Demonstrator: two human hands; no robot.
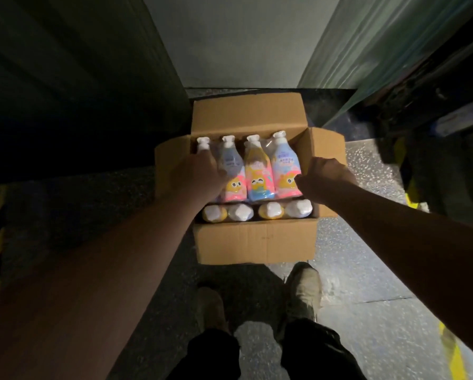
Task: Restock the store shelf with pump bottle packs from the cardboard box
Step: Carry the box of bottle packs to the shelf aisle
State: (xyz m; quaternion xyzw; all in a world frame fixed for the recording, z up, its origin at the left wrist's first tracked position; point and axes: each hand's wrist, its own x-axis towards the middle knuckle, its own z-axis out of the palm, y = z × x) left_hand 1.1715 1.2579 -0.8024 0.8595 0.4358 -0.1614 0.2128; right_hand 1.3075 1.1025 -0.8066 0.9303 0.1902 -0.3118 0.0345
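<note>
An open cardboard box [257, 242] stands on the floor in front of my feet. Colourful pump bottle packs [257, 171] wrapped in clear film lie flat across its top, white pumps pointing away from me. Under them, more bottles [257, 212] stand upright at the box's near side, showing white caps. My left hand [199, 176] grips the left pack from above, fingers curled over the bottles. My right hand [325, 176] holds the right edge of the right pack [284, 171], fingers tucked down beside it against the box flap.
A dark shelf unit [79, 78] rises on the left. On the right stands plastic-wrapped stock [366, 50]. A pale wall [229, 37] closes the narrow aisle behind the box. My two shoes [257, 297] are on the speckled floor just behind the box.
</note>
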